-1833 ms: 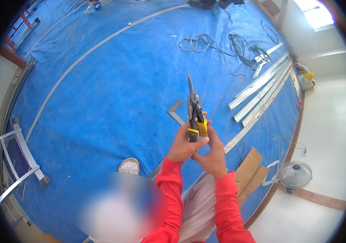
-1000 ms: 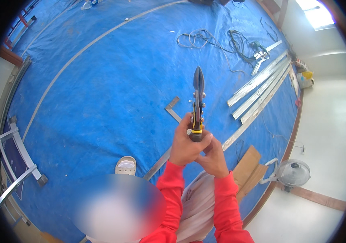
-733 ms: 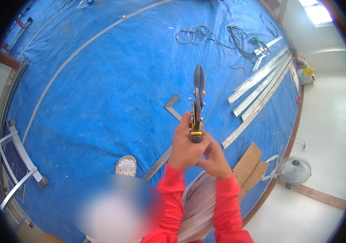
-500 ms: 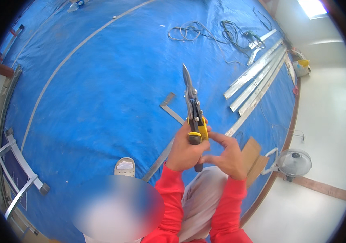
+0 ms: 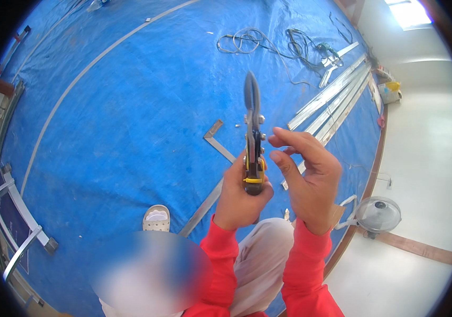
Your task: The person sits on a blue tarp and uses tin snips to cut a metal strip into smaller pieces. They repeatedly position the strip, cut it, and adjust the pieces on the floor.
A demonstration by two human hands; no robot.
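Observation:
My left hand (image 5: 243, 196) is wrapped round the yellow and black handles of a pair of tin snips (image 5: 253, 132). Their dark blades point up and away from me. Just right of the snips is my right hand (image 5: 313, 171), raised with curled fingers. Its thumb and forefinger are apart with a gap between them, and nothing shows in it. Beneath the snips, a thin metal strip (image 5: 203, 207) with a bent far end lies on the blue tarp (image 5: 131, 127), partly hidden by my left hand.
Several long metal channels (image 5: 329, 100) lie at the right, near coiled cables (image 5: 297, 45) and a green power tool (image 5: 329, 50). A fan (image 5: 378, 214) stands by the right wall. A metal-framed step (image 5: 25, 211) is at the left. My white clog (image 5: 156, 218) rests on the tarp.
My right hand has come away from the handles and risen to the right of the snips. The snips have turned in my left hand and stand more upright.

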